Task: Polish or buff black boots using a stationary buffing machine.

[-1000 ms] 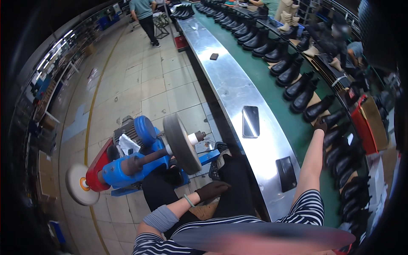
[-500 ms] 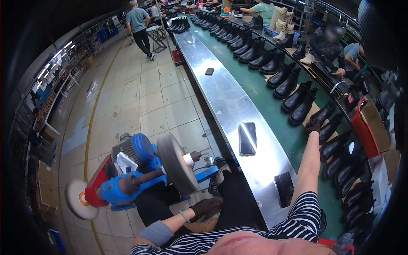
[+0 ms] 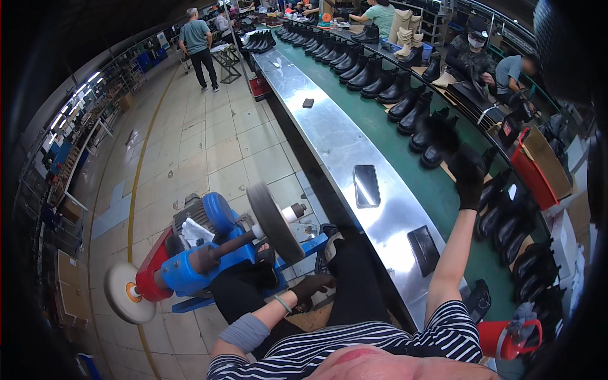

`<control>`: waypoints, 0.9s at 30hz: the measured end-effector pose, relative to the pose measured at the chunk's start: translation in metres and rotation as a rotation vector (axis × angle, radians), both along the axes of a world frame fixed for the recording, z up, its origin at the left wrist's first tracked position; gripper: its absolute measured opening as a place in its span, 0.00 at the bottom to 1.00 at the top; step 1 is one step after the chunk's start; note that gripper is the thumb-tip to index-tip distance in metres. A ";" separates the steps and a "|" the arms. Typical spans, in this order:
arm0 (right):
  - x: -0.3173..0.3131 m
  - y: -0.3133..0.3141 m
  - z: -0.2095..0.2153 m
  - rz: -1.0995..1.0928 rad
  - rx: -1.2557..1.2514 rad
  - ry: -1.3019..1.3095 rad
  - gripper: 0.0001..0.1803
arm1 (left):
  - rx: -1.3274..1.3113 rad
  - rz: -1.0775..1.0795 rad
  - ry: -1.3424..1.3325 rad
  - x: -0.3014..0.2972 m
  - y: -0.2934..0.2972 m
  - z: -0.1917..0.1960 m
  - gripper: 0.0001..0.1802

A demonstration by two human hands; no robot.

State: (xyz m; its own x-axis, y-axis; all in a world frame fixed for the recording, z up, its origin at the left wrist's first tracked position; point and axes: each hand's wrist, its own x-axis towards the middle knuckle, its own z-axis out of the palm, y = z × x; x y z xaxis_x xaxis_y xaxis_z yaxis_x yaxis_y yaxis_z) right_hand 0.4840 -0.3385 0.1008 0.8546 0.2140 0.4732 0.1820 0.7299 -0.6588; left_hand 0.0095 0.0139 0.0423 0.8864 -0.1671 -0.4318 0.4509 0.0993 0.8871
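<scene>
My right hand (image 3: 470,180), in a dark glove, reaches over the green conveyor and grips a black ankle boot (image 3: 441,134). Motion smears the boot, and it hides part of the boots standing behind it. Near my lap, my left hand (image 3: 310,288), also gloved, is held with its fingers loosely apart and nothing in them. To its left stands a blue and red buffing machine (image 3: 190,269) with a dark wheel (image 3: 275,221) and a pale wheel (image 3: 126,292) on one shaft.
Black boots (image 3: 364,73) line the conveyor in a long row. Two phones (image 3: 366,185) (image 3: 423,250) and a small dark object (image 3: 308,102) lie on the metal ledge (image 3: 329,142). A red jug (image 3: 510,339) is at lower right. Co-workers sit across the line; a person (image 3: 197,47) stands in the aisle.
My right hand has lifted the boot off the conveyor and drawn it nearer. My left hand has risen slightly from my lap. The person in the aisle has shifted position.
</scene>
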 end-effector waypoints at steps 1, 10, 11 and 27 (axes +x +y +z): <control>-0.012 0.007 0.006 0.242 0.199 0.114 0.23 | 0.000 0.007 0.002 -0.007 0.000 -0.009 0.21; -0.308 0.263 -0.070 0.591 -0.857 0.288 0.25 | -0.042 0.496 -0.532 -0.021 0.042 -0.152 0.25; -0.323 0.264 -0.075 0.623 -0.868 0.260 0.25 | -0.068 0.475 -0.529 -0.012 0.039 -0.144 0.25; -0.328 0.313 -0.131 1.394 -0.456 0.742 0.24 | 0.063 0.879 -0.259 0.002 0.070 -0.181 0.23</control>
State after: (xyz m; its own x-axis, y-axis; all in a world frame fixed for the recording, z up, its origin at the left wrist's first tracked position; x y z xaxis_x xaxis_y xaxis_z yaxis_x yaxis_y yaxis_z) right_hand 0.1556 -0.0256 -0.0297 -0.1079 0.9643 -0.2417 -0.8440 -0.2173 -0.4903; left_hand 0.0114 0.0837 -0.1383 0.7535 0.6303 -0.1873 0.0220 0.2605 0.9652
